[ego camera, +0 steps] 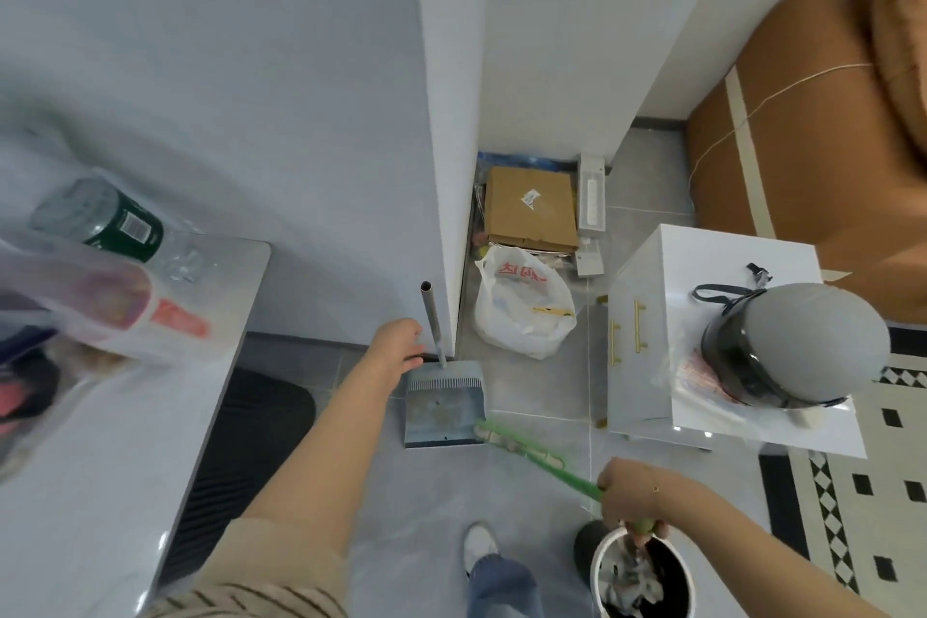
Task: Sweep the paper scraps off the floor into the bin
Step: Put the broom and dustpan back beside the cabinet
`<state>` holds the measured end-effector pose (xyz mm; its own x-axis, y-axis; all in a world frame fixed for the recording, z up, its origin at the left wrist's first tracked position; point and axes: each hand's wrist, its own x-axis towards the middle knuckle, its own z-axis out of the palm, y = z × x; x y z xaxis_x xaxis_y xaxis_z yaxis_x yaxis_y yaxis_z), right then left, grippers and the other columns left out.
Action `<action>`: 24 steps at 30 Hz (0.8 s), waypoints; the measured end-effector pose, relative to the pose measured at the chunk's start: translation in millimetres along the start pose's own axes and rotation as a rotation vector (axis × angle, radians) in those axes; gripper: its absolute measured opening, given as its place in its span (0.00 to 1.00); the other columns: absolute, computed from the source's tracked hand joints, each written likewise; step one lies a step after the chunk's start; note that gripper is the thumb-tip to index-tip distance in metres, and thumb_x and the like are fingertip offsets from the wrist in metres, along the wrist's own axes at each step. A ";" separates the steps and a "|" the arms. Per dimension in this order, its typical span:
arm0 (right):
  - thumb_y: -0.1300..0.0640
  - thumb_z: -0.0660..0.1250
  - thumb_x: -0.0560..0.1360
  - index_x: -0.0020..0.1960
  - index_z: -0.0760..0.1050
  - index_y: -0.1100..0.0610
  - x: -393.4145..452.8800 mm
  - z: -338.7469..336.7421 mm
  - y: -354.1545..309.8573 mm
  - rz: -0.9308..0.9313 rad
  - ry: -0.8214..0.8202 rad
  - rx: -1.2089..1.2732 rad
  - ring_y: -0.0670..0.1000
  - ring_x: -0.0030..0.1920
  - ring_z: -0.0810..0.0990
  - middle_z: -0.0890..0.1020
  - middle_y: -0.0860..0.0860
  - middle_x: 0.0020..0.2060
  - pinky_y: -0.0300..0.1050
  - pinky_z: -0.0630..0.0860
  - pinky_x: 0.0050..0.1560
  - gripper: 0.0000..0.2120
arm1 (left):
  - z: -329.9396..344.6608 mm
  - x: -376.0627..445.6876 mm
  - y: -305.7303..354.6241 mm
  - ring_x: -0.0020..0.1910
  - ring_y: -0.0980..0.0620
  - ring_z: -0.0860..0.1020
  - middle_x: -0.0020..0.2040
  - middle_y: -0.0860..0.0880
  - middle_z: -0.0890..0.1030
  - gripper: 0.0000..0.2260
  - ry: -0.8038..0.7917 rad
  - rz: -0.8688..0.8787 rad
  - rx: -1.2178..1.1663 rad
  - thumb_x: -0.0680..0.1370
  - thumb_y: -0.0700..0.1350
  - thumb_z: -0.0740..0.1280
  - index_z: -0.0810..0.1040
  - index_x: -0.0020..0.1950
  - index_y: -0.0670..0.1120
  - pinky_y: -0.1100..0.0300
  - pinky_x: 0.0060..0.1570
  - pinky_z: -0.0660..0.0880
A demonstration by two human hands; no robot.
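Observation:
A grey-blue dustpan (441, 412) lies on the floor by the wall corner, its metal pole (432, 316) standing up. My left hand (396, 346) is right beside the pole's base, at the pan's back edge; no fingers wrap the pole, and what they do is hidden. My right hand (627, 497) grips the handle of a green broom (542, 457) just above the white-rimmed bin (597, 567). The broom's head rests at the pan's front right corner. Crumpled paper scraps (627, 572) lie inside the bin. The pan holds only dust marks.
A white plastic bag (521, 311), a cardboard box (531, 206) and a power strip (591, 196) fill the nook behind the wall corner. A white cabinet (647, 331) with a helmet (797, 346) stands right. A grey table (125, 442) is left, my shoe (480, 544) below.

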<state>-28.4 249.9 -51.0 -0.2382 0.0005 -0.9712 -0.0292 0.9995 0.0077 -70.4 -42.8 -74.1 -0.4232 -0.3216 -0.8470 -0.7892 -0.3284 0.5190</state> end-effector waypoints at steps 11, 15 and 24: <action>0.62 0.61 0.77 0.46 0.70 0.61 34.5 -44.3 -119.8 -0.099 0.013 -0.161 0.50 0.24 0.69 0.74 0.54 0.29 0.38 0.66 0.25 0.03 | -63.4 -52.2 -69.9 0.56 0.46 0.76 0.54 0.41 0.78 0.12 0.136 0.213 0.330 0.80 0.38 0.58 0.78 0.57 0.44 0.57 0.56 0.71; 0.64 0.64 0.74 0.33 0.68 0.57 55.7 -61.2 -165.1 -0.242 0.270 0.055 0.48 0.28 0.74 0.76 0.52 0.31 0.39 0.71 0.27 0.12 | -79.0 -61.2 -81.7 0.68 0.47 0.71 0.68 0.45 0.74 0.18 0.170 0.222 0.413 0.80 0.38 0.57 0.72 0.70 0.41 0.58 0.67 0.65; 0.59 0.63 0.74 0.42 0.75 0.61 81.8 -103.5 -197.7 -0.323 0.586 0.362 0.56 0.36 0.82 0.82 0.58 0.37 0.47 0.81 0.38 0.06 | -99.8 -58.0 -87.4 0.66 0.49 0.72 0.66 0.46 0.76 0.16 0.246 0.255 0.324 0.80 0.38 0.58 0.74 0.67 0.41 0.58 0.67 0.65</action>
<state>-142.6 49.2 -107.3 -0.7515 -0.2085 -0.6259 0.1116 0.8949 -0.4321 67.5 -84.0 -58.9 -0.5343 -0.5695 -0.6246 -0.7884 0.0692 0.6113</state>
